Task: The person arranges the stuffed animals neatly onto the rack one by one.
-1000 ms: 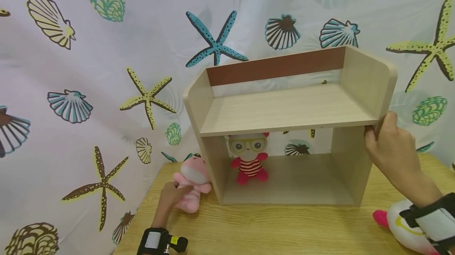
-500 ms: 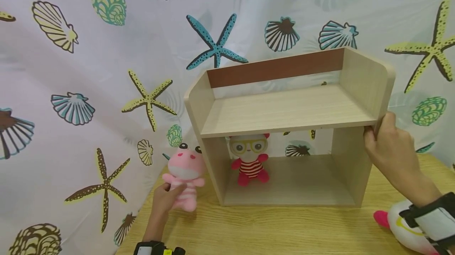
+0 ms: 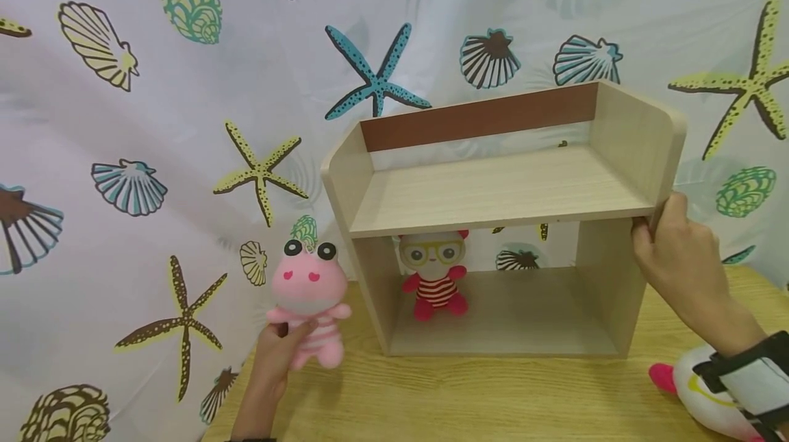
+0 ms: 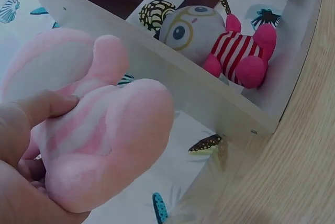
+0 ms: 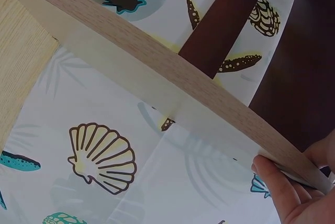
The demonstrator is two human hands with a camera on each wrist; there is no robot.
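A pink plush hippo-like toy (image 3: 310, 281) with big eyes and a striped belly is held by my left hand (image 3: 274, 353) just left of the shelf, above the table. In the left wrist view the thumb presses the toy's striped middle (image 4: 84, 124), with fingers curled behind it. My right hand (image 3: 687, 271) grips the right side panel of the small wooden shelf (image 3: 505, 185); the right wrist view has fingers on both faces of that board (image 5: 172, 77). Inside the lower compartment, at the left, sits a plush panda (image 3: 437, 284) with yellow glasses and a red striped body.
Another white and pink plush toy (image 3: 703, 387) lies at the right on the wooden table (image 3: 468, 401), partly hidden by the right wrist. A curtain (image 3: 203, 51) printed with shells and starfish hangs behind. The shelf's side panels border the lower compartment.
The left hand has lifted the pink plush toy off the table and brought it left and nearer, turning it upright. The right hand stays on the shelf.
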